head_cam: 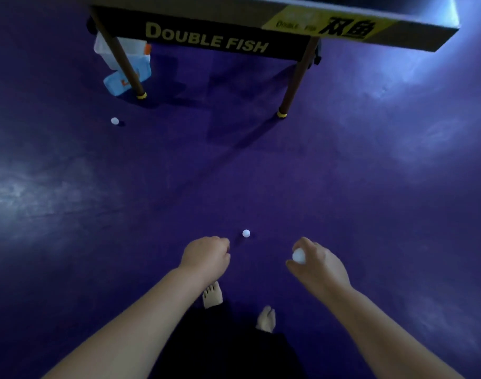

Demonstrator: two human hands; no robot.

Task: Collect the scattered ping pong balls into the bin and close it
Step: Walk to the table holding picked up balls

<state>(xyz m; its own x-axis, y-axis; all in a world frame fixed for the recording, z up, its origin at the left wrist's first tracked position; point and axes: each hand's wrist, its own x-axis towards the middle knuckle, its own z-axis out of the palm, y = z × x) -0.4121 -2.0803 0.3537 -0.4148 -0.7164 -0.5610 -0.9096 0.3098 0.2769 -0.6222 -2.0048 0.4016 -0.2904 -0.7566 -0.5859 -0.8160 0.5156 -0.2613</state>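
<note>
A white ping pong ball [246, 233] lies on the purple floor just ahead of my hands. My right hand [318, 262] grips another white ball [299, 255] between thumb and fingers. My left hand [206, 255] hangs with fingers curled under; whether it holds anything is hidden. A third ball [114, 120] sits far to the left, near the table leg. The clear plastic bin [111, 51] stands under the table at the upper left, with its light blue lid [116, 83] leaning on the floor beside it.
A ping pong table [261, 26] with a "Double Fish" panel spans the top. Its two brown legs [124, 64] [295, 83] end in yellow feet. My bare feet [212, 295] stand below my hands on the purple floor.
</note>
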